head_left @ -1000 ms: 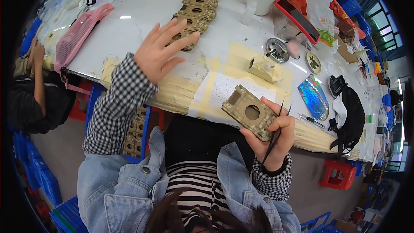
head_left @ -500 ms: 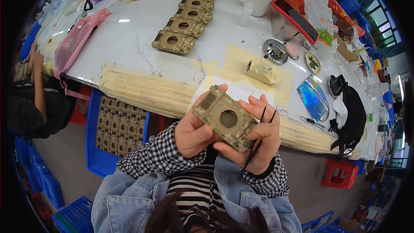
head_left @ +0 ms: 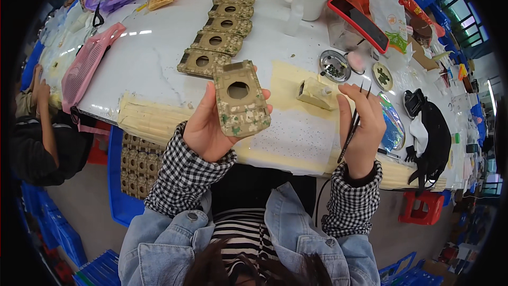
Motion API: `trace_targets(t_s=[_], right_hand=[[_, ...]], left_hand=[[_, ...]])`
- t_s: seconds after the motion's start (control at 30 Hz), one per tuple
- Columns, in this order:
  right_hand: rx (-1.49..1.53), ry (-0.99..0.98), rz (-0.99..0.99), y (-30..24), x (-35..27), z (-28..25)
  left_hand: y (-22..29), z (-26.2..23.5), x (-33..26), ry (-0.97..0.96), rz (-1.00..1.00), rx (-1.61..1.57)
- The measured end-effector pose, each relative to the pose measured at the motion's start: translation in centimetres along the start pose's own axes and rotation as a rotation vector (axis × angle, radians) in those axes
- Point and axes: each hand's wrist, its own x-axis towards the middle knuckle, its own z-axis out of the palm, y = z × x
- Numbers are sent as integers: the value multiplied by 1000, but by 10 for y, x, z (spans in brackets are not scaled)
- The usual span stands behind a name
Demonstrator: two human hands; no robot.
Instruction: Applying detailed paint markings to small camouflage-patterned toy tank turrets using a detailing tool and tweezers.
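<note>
Camouflage vehicle shell (head_left: 245, 112), raised over the bench (head_left: 143, 63): left hand (head_left: 205, 130), fingers clamped on it. Right hand (head_left: 369, 127), fingers closed round black tweezers (head_left: 345, 147). White bench top, similar shells (head_left: 241, 25) in a row. Blue bin (head_left: 115, 180) lower left; red stool (head_left: 420, 201) right.

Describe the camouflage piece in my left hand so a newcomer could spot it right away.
Find the white table, then the left hand at its near edge. That hand holds a camouflage shell with a round hole. Five similar shells lie in a row on the table beyond; only this one is in a hand.
</note>
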Motion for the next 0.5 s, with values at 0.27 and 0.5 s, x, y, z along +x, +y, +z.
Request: trace_targets(t_s=[0.27,0.5], right_hand=[[-10,-55,-30,5,5,16],[14,-52,-17,5,6,17]], left_hand=[[-6,6,1,124,-134,232],[-12,10,3,86,-190,272]])
